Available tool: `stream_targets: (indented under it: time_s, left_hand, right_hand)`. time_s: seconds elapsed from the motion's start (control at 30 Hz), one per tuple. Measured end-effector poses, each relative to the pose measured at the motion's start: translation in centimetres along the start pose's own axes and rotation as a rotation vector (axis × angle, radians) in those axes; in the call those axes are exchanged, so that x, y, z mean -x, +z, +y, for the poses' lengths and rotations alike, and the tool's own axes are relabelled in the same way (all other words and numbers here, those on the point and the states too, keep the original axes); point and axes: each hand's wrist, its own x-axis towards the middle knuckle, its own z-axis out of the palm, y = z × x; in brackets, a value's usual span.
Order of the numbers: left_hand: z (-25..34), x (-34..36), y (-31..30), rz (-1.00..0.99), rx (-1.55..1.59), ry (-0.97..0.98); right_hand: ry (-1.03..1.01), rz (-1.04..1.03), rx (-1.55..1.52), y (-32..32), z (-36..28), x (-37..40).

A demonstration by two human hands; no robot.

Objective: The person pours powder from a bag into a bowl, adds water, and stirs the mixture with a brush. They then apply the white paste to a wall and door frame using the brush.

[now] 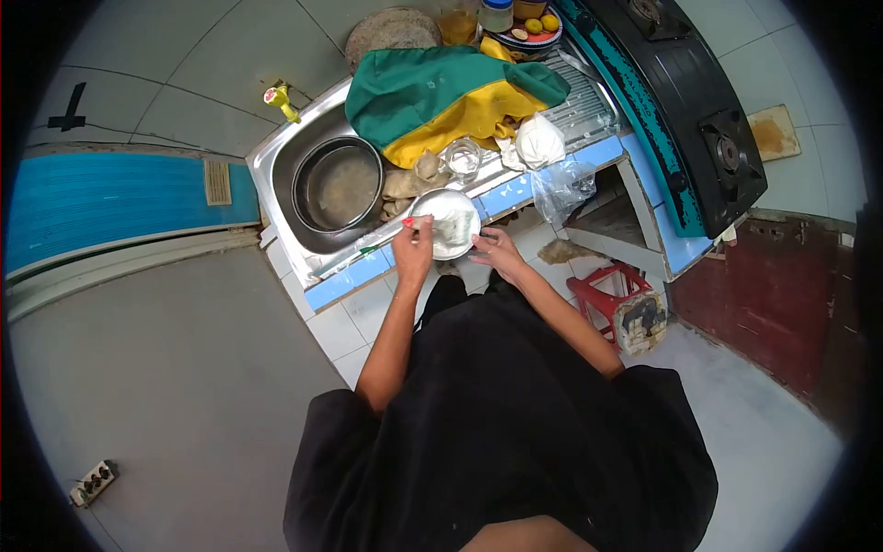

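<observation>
**Round dish held in two hands at a sink counter.**
The dish (451,247) lies over the counter's front edge. The right hand (495,252) pinches its rim narrowly; the left hand (414,247) curls over the opposite side, any item within it unclear. Just beyond stands a glass (463,160); left, a dark pot (338,187) occupies the steel sink (274,167). Behind, a green-and-yellow cloth (414,97) covers part of the drainboard (587,112); right, a black stove (694,101); farther, tiled walls (212,55).
</observation>
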Motion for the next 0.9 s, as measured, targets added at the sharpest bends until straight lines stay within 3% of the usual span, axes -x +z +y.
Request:
stream_targets:
  time_s: [0.07,0.2,0.27,0.33,0.47,0.6,0.73,0.9]
  left_hand:
    - [0.7,-0.4,0.4,-0.004,0.031,-0.07]
    - [0.4,-1.1,-1.2,0.179,-0.112,0.001]
    - [0.5,-0.7,-1.7,0.176,-0.178,-0.016]
    - [0.4,0.1,-1.9,0.031,-0.28,-0.075]
    - [0.5,0.9,0.5,-0.045,0.058,-0.101]
    - [1.0,-0.9,1.0,0.018,0.029,-0.038]
    - [1.8,-1.7,-0.3,0.168,-0.158,0.056]
    - [1.7,-0.3,-1.8,0.144,-0.427,0.065]
  right_hand:
    - [0.016,0.014,0.024,-0.2,-0.1,-0.2]
    - [0.026,-0.014,0.023,-0.4,0.2,-0.5]
    - [0.036,-0.001,0.051,-0.3,-0.2,-0.3]
    - [0.037,0.004,0.052,-0.2,-0.3,-0.3]
    - [0.047,-0.02,0.026,-0.6,0.1,-0.6]
    - [0.037,-0.006,0.035,-0.5,0.0,-0.5]
    - [0.044,-0.017,0.032,-0.4,-0.1,-0.4]
    - [0.028,-0.016,0.033,-0.4,-0.2,-0.4]
